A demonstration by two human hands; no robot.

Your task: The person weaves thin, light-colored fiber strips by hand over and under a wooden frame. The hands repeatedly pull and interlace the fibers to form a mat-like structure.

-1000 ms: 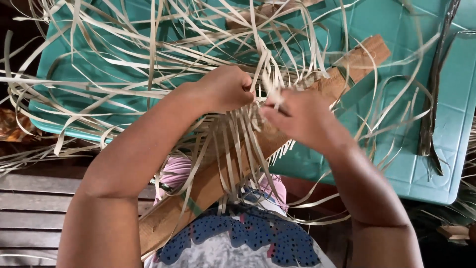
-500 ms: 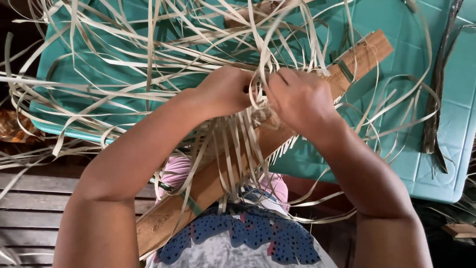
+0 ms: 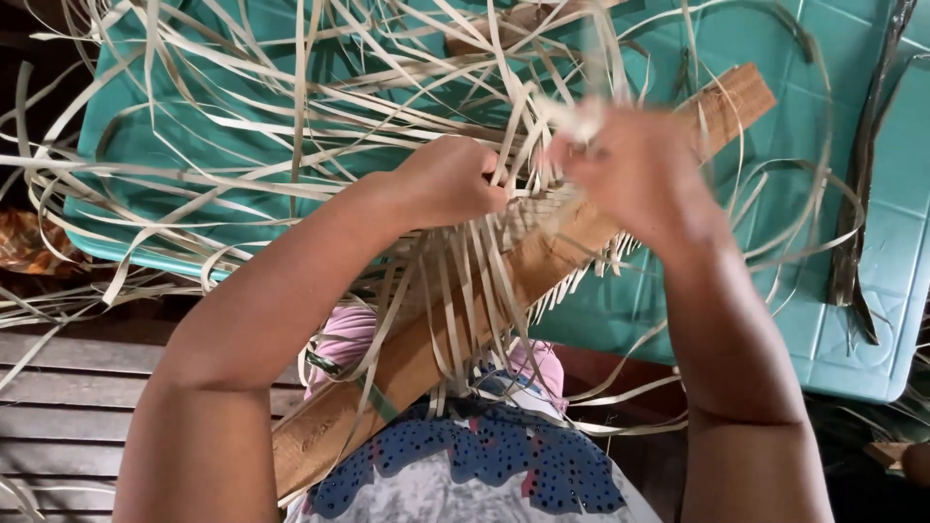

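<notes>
My left hand is closed around a bunch of pale straw strips just left of a partly woven patch. My right hand, blurred by motion, pinches one strip and lifts it above the weave. The woven patch lies on a long wooden plank that slants from my lap up to the right. Many loose strips fan out over a teal plastic lid.
A dark dried leaf strip lies on a second teal lid at the right. Wooden floor slats show at the lower left. My patterned clothing fills the bottom centre.
My right hand has risen and moved up to the right, pulling a strip with it. My left hand stays closed on the strips at the weave.
</notes>
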